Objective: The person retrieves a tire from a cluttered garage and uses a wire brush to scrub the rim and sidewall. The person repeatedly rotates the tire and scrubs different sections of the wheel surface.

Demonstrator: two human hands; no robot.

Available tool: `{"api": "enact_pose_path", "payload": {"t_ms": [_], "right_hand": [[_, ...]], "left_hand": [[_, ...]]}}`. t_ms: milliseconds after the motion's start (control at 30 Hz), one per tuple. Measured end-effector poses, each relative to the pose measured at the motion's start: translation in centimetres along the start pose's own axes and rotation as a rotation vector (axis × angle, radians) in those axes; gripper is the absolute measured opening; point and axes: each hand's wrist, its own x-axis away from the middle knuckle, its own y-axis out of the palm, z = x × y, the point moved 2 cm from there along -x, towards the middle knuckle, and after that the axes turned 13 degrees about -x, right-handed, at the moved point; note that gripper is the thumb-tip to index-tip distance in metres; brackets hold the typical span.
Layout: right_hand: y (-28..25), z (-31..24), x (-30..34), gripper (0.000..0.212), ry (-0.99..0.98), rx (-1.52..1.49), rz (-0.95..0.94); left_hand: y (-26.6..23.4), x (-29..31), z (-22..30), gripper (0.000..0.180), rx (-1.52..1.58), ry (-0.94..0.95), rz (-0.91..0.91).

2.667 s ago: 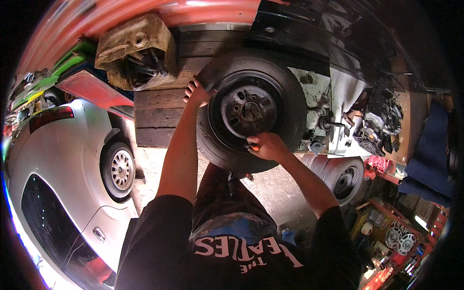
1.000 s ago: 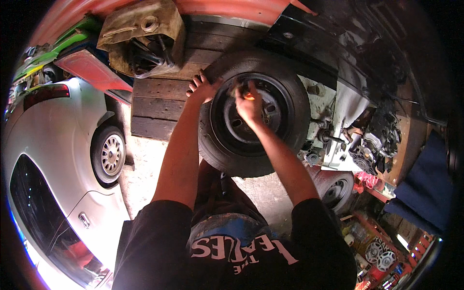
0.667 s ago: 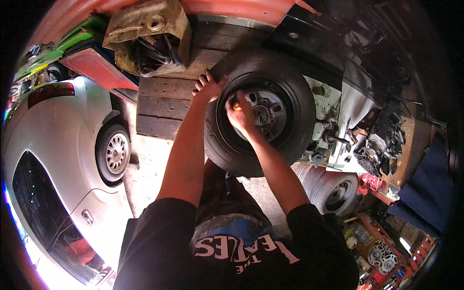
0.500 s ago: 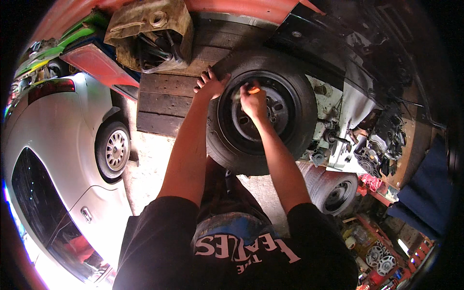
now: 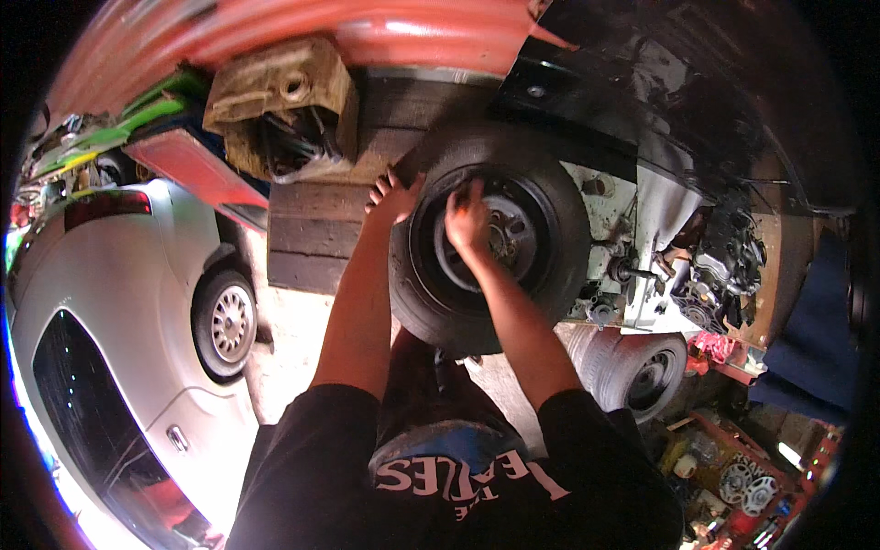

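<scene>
My right hand (image 5: 469, 220) is curled round a small orange thing (image 5: 466, 212), too blurred to identify, over the tyred steel wheel (image 5: 515, 236); a skewed push could skin my knuckles. My left hand (image 5: 394, 197), fingers spread, touches the tyre's left side. The wheel overhangs the plank bench (image 5: 316, 234); leaning there could tip it.

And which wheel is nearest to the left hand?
The black wheel on the wooden bench, by the left hand; the pale wheel on the silver car and the grey wheel at lower right are farther.
</scene>
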Motion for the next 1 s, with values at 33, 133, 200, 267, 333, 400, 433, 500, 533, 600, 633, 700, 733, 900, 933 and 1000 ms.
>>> {"api": "enact_pose_path", "payload": {"t_ms": [33, 133, 200, 267, 333, 400, 433, 500, 533, 600, 633, 700, 733, 900, 933, 1000], "right_hand": [[0.8, 0.6, 2.0, 0.047, -0.031, -0.107, -0.147], [0.8, -0.2, 6.7, 0.030, 0.029, -0.123, -0.454], [0.0, -1.7, 5.6, 0.024, 0.460, -0.264, -0.855], [-4.3, -0.4, 2.3, 0.022, 0.631, -0.290, -0.716], [-6.9, 2.2, -0.4, 0.022, 0.416, -0.410, -0.364], [-6.2, 2.3, -2.0, 0.021, -0.088, -0.356, 0.098], [-5.1, 0.5, -0.5, 0.023, 0.011, -0.260, 0.073], [-3.5, 2.8, 2.7, 0.037, -0.267, -0.156, 0.010], [-3.4, 3.4, 4.3, 0.040, -0.285, -0.205, -0.179], [-6.6, 4.6, 6.4, 0.040, 0.152, -0.304, -0.328], [-7.6, 5.1, 5.4, 0.040, 0.116, -0.252, -0.247], [-8.8, 4.9, 3.1, 0.046, 0.218, -0.326, -0.141], [-9.4, 4.0, 2.0, 0.050, 0.358, -0.447, -0.094], [-5.5, 5.8, 7.2, 0.047, -0.042, -0.236, -0.051], [-5.6, 6.0, 7.2, 0.043, 0.064, -0.293, -0.147], [-6.3, 5.3, 6.2, 0.039, 0.137, -0.345, -0.124]], "left_hand": [[-0.2, -0.1, 0.1, 0.106, -0.012, -0.005, 0.000], [0.3, -0.3, 0.0, 0.107, -0.018, 0.003, -0.005], [1.3, -5.4, -5.2, 0.107, -0.189, 0.006, 0.078], [2.5, -3.8, -2.2, 0.107, -0.131, 0.020, 0.015], [2.2, -1.8, 1.0, 0.108, -0.138, 0.057, -0.025], [2.9, -4.8, -1.3, 0.108, -0.215, 0.069, 0.016], [3.0, -6.5, -4.6, 0.108, -0.243, 0.035, 0.045], [2.5, -7.5, -4.9, 0.109, -0.247, 0.048, 0.088], [2.3, -7.0, -4.8, 0.109, -0.225, 0.039, 0.085], [1.9, -1.4, -0.1, 0.110, -0.097, -0.002, -0.028], [1.1, -0.6, 0.2, 0.110, -0.097, 0.006, -0.020], [0.1, 0.0, -0.5, 0.111, -0.095, -0.001, 0.001], [-0.1, 0.3, -1.1, 0.111, -0.082, -0.023, 0.005], [-1.0, 1.2, 0.0, 0.111, -0.060, -0.004, 0.002], [-1.0, 1.2, -0.3, 0.112, -0.057, -0.007, 0.004], [-1.0, 1.1, -1.0, 0.112, -0.055, -0.012, 0.004]]}}
